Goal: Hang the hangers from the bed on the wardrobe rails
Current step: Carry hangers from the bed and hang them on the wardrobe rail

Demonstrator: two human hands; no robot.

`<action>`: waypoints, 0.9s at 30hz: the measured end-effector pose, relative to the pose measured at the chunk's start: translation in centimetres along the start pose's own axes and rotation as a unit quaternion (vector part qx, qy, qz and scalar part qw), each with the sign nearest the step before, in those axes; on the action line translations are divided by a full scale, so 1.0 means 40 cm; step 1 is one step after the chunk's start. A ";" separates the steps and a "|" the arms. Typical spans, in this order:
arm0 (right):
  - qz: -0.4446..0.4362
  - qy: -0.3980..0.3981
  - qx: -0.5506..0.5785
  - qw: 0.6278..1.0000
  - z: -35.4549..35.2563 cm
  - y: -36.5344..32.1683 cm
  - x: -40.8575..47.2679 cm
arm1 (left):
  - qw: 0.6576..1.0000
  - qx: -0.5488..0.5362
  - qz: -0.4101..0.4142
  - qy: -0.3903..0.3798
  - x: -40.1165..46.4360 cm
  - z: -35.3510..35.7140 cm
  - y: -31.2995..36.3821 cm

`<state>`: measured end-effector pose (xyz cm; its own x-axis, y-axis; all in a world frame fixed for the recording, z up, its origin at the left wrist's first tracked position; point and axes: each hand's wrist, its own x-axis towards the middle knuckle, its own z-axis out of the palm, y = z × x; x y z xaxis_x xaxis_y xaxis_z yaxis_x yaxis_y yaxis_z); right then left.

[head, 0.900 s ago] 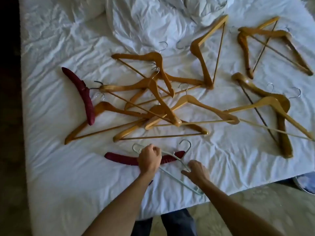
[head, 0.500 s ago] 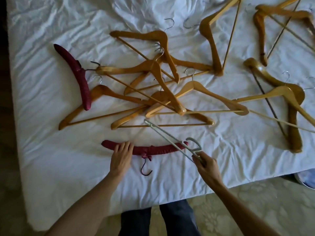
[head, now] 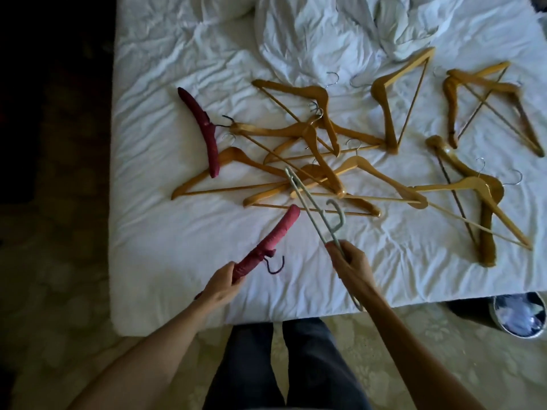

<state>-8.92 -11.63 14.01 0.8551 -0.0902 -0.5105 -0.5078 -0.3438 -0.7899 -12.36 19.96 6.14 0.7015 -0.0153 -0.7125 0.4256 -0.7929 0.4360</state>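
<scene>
My left hand [head: 222, 284] grips one end of a padded red hanger [head: 272, 238], lifted off the bed with its dark hook hanging below. My right hand [head: 349, 263] holds a thin pale green plastic hanger [head: 307, 207] by its lower arm, raised edge-on above the sheet. Several wooden hangers [head: 319, 161] lie tangled in a pile on the white bed [head: 165, 238]. A second padded red hanger [head: 204, 128] lies at the left of the pile. More wooden hangers [head: 485, 202] lie at the right. No wardrobe rail is in view.
A crumpled white duvet [head: 340, 28] is heaped at the far side of the bed. The floor has a pale patterned carpet [head: 59, 291]. A round bin [head: 521, 316] stands by the bed's near right corner. My legs are against the bed's near edge.
Both hands have lifted their hangers off the sheet. The red padded hanger has swung from lying flat to tilted up in my left hand; the pale green hanger rose in my right.
</scene>
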 end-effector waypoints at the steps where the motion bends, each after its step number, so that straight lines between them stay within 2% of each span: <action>1: -0.008 -0.018 0.012 1.000 0.020 -0.040 -0.017 | 0.998 -0.060 -0.024 0.024 -0.045 -0.022 0.008; 3: -0.039 -0.058 0.031 0.997 0.065 -0.122 -0.058 | 0.981 -0.169 -0.062 0.069 -0.132 -0.067 0.028; 6: -0.076 -0.121 0.034 0.989 0.136 -0.232 -0.123 | 0.944 -0.300 -0.078 0.116 -0.241 -0.130 0.059; 9: -0.111 -0.199 0.010 0.974 0.215 -0.313 -0.191 | 0.883 -0.428 -0.096 0.168 -0.347 -0.181 0.070; 14: -0.159 -0.321 -0.022 0.933 0.324 -0.414 -0.298 | 0.797 -0.534 -0.155 0.236 -0.522 -0.213 0.077; 18: -0.212 -0.414 -0.059 0.883 0.417 -0.461 -0.402 | 0.687 -0.632 -0.159 0.322 -0.687 -0.195 0.032; 23: -0.257 -0.507 -0.121 0.814 0.586 -0.490 -0.551 | 0.556 -0.714 -0.180 0.386 -0.900 -0.149 -0.070; 27: -0.294 -0.566 -0.161 0.753 0.762 -0.500 -0.710 | 0.477 -0.724 -0.189 0.462 -1.053 -0.108 -0.200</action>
<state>-26.23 26.28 33.94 0.1927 0.9582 -0.2113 0.1301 -0.2384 -0.9624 -42.83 29.59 35.02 0.0862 0.7667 -0.6361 0.1007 0.6285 0.7712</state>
